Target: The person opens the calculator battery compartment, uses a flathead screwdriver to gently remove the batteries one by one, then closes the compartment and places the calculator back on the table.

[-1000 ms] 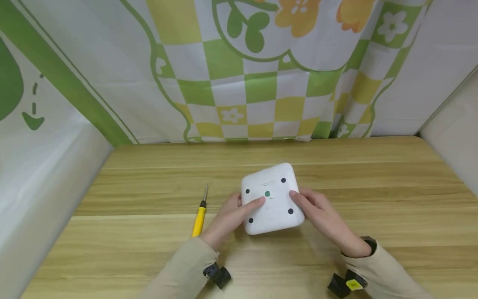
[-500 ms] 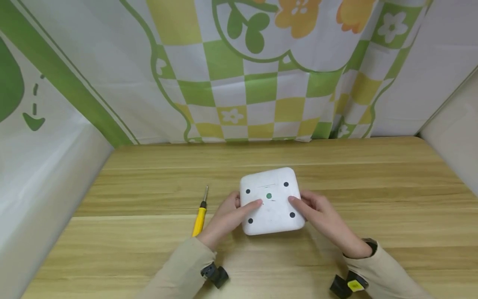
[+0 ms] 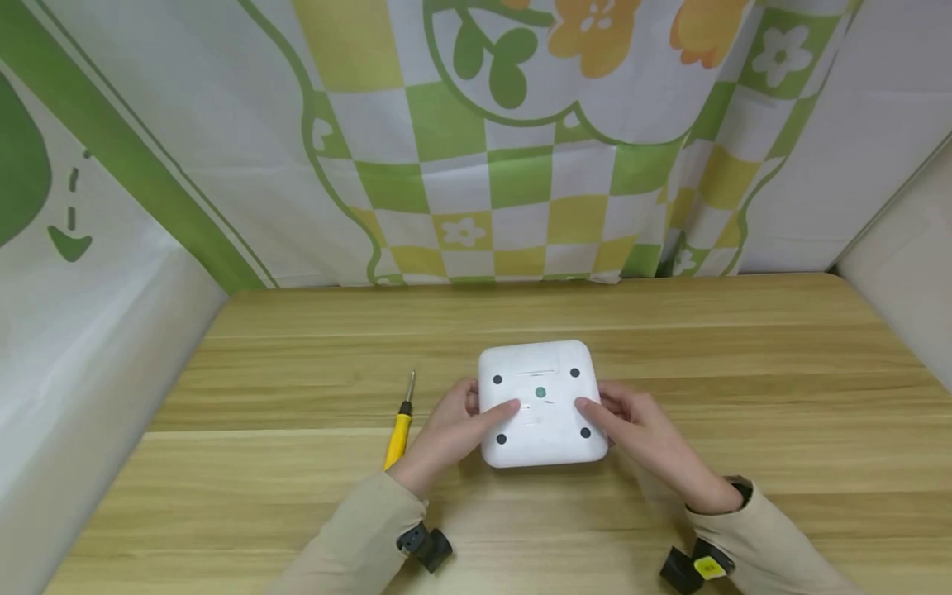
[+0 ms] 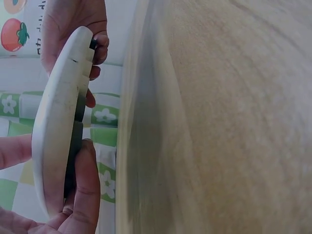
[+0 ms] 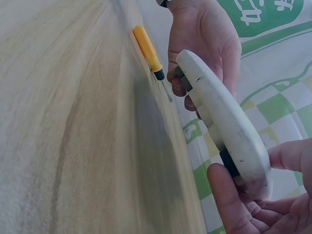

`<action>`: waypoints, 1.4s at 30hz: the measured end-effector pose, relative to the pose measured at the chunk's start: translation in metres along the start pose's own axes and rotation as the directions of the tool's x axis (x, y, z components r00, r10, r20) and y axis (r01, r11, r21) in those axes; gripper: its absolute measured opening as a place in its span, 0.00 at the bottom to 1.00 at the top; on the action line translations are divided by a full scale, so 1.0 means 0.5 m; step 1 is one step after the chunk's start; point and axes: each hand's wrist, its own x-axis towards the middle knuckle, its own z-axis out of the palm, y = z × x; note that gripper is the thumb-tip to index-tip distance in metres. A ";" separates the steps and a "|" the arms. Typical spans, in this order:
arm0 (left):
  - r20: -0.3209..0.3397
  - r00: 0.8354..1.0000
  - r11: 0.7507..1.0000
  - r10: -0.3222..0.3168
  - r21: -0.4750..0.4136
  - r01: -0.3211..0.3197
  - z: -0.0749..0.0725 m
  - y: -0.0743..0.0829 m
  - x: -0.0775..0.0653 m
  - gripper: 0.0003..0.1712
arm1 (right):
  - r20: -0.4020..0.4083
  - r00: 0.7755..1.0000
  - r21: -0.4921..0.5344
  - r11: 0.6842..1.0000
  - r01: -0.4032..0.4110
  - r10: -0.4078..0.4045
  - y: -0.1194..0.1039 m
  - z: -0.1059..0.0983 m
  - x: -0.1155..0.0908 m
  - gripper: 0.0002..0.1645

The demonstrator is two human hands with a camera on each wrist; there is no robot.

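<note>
Between both hands is a white square device (image 3: 543, 430) with rounded corners, its base facing up in the head view. That base has round dark feet near the corners and a green dot at the middle. Raised grey, white and dark key-like blocks (image 5: 229, 162) face the table in the wrist views. My left hand (image 3: 454, 426) grips its left side, thumb on the base and fingers beneath. My right hand (image 3: 643, 426) holds the right side the same way. The device is held above the table, apart from it. Its keyed face is hidden in the head view.
A yellow-handled screwdriver (image 3: 399, 434) lies on the wooden table (image 3: 744, 355), left of the device and close to my left forearm. A green, yellow and white checked curtain (image 3: 521, 190) hangs along the table's back edge.
The device has tilted and turned slightly clockwise, its top edge coming lower in the head view. My left thumb has slid a little left on the base. Both hands keep their hold.
</note>
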 end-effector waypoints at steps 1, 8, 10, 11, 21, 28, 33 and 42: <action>-0.001 1.000 1.000 -0.001 0.003 0.001 0.000 0.000 0.000 0.31 | 0.003 1.000 0.002 1.000 0.000 0.000 0.001 0.000 0.000 0.28; 0.011 1.000 1.000 0.017 0.024 -0.018 -0.001 0.003 0.000 0.29 | 0.026 1.000 0.003 1.000 0.014 -0.014 0.013 -0.001 0.005 0.28; 0.013 1.000 0.999 0.020 0.031 -0.020 -0.001 0.001 0.001 0.28 | 0.024 1.000 -0.011 1.000 0.015 -0.015 0.016 -0.001 0.006 0.28; 0.014 1.000 0.999 0.021 0.035 -0.022 0.000 0.000 0.002 0.28 | 0.022 1.000 -0.017 1.000 0.015 -0.015 0.018 -0.001 0.007 0.28; 0.026 0.999 0.995 0.036 0.094 -0.038 0.005 -0.010 0.006 0.28 | 0.011 1.000 -0.072 0.997 0.002 -0.002 0.026 0.002 0.006 0.26; 0.003 0.999 0.986 0.054 0.156 -0.054 0.005 -0.012 0.008 0.27 | 0.018 1.000 -0.092 0.996 -0.013 0.015 0.031 0.006 0.008 0.26; 0.001 0.998 0.981 0.065 0.180 -0.064 0.007 -0.014 0.007 0.27 | 0.019 0.999 -0.118 0.992 -0.034 0.036 0.034 0.008 0.008 0.26; -0.010 0.998 0.979 0.059 0.194 -0.056 0.009 -0.014 0.008 0.26 | 0.022 0.998 -0.140 0.989 -0.050 0.053 0.034 0.008 0.010 0.28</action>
